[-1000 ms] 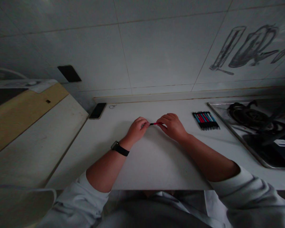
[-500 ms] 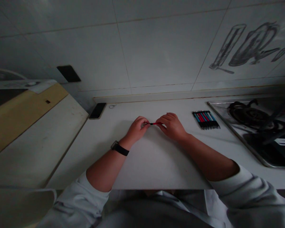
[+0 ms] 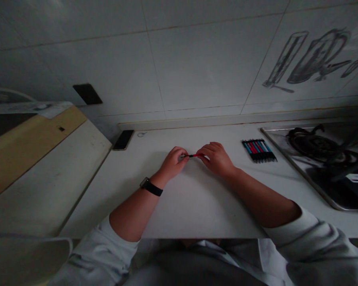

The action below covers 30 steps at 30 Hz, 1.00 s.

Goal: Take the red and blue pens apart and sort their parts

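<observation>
A slim red and black pen (image 3: 193, 155) lies level between my two hands above the white counter. My left hand (image 3: 173, 162) pinches its dark end between thumb and fingers, and a black watch (image 3: 150, 186) is on that wrist. On the red end, my right hand (image 3: 215, 158) is closed with its fingertips, which hide the rest of the barrel. To the right of my right hand, a row of several pens (image 3: 259, 150) with red, blue and white barrels lies side by side on the counter.
A phone (image 3: 123, 140) lies at the counter's back left, with a small ring-like item (image 3: 141, 134) beside it. On the right is a gas stove (image 3: 319, 159) with a metal rim. A pale box-like cabinet (image 3: 56, 171) borders the left side. The tiled wall (image 3: 197, 71) closes off the back.
Both hands keep hold of the pen in nearly the same place. Slightly more of its black part shows by my left fingertips. The whole view has shifted very slightly.
</observation>
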Tool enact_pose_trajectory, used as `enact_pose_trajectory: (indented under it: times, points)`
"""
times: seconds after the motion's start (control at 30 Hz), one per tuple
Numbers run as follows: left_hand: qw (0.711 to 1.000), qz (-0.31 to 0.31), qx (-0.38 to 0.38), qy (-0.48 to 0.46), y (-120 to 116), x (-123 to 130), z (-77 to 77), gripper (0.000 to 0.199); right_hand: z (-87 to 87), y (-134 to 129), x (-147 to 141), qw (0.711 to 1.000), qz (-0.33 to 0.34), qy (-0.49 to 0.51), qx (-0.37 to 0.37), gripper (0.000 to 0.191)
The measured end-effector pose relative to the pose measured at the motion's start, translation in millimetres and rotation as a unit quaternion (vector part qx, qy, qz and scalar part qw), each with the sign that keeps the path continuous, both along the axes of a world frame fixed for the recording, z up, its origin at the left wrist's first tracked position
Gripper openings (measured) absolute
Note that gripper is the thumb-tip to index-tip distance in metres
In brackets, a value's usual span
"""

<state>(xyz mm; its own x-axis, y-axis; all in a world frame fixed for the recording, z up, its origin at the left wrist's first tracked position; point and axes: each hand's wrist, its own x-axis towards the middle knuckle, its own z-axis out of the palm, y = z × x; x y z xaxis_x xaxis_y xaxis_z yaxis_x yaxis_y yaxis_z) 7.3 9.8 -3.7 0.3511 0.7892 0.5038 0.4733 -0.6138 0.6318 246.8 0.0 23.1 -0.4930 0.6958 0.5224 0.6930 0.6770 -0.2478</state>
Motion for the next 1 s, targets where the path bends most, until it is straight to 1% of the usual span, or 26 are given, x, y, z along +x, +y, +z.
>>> enact_pose_trajectory:
  times: [0.07, 0.1, 0.17, 0.2, 0.27, 0.33, 0.4, 0.47, 0.5, 0.57, 0.67, 0.77, 0.8, 0.83, 0.9, 1.0]
  points:
    - [1.000, 0.007, 0.010, -0.012, -1.4, 0.2, 0.8, 0.018, -0.2, 0.8, 0.9, 1.000, 0.000, 0.002, 0.000, 0.017]
    - [1.000, 0.010, 0.009, -0.014, -1.8, 0.2, 1.6, 0.020, 0.0, 0.8, 1.1, 1.000, -0.001, 0.003, 0.001, 0.016]
    - [1.000, 0.016, 0.000, -0.011, -1.8, 0.2, 3.0, 0.010, 0.8, 0.5, 1.2, 1.000, -0.001, 0.004, 0.003, 0.016]
    - [1.000, 0.019, -0.006, -0.007, -1.4, 0.1, 3.4, 0.009, 1.3, 0.1, 1.0, 1.000, 0.000, 0.004, 0.003, 0.016]
    - [1.000, 0.020, -0.019, 0.003, -0.2, -0.1, 3.4, 0.024, 1.9, -0.7, 0.4, 1.000, 0.003, 0.001, 0.003, 0.016]
    - [0.999, 0.012, -0.027, 0.012, 0.7, -0.2, 2.4, 0.030, 1.6, -1.0, 0.0, 1.000, 0.004, -0.002, 0.006, 0.016]
    - [1.000, 0.004, -0.020, 0.011, 0.7, 0.0, 1.1, 0.022, 0.6, -0.7, -0.2, 1.000, 0.000, -0.004, 0.011, 0.015]
    - [1.000, 0.002, 0.004, -0.005, -0.2, 0.3, 0.5, 0.005, -0.8, 0.0, 0.0, 1.000, -0.003, -0.005, 0.016, 0.014]
    - [1.000, 0.003, 0.014, -0.014, -0.7, 0.5, 0.4, 0.006, -1.4, 0.4, 0.2, 1.000, -0.003, -0.004, 0.019, 0.014]
    - [1.000, 0.005, 0.019, -0.023, -1.3, 0.6, 0.7, 0.019, -2.0, 1.0, 0.5, 1.000, 0.000, 0.000, 0.025, 0.013]
    - [1.000, 0.010, -0.001, -0.009, -0.2, 0.5, 0.5, 0.013, -1.7, 0.9, 0.7, 0.999, 0.009, 0.005, 0.033, 0.013]
    - [1.000, 0.008, -0.015, 0.011, 1.5, 0.5, -1.0, 0.028, -1.2, 0.5, 0.7, 0.999, 0.017, 0.003, 0.033, 0.014]
    - [1.000, 0.008, -0.014, 0.014, 1.7, 0.5, -1.6, 0.028, -1.4, 0.6, 0.8, 0.999, 0.018, 0.002, 0.032, 0.014]
    - [1.000, 0.006, -0.010, 0.015, 1.6, 0.6, -1.9, 0.022, -1.8, 0.9, 0.9, 0.999, 0.019, 0.001, 0.030, 0.013]
    - [1.000, 0.003, 0.008, 0.009, 0.6, 0.7, -1.8, 0.006, -2.9, 1.8, 1.2, 1.000, 0.015, 0.000, 0.027, 0.013]
    - [1.000, 0.004, 0.018, -0.006, -0.6, 0.7, -0.8, 0.017, -4.1, 2.8, 1.6, 1.000, 0.008, -0.004, 0.029, 0.013]
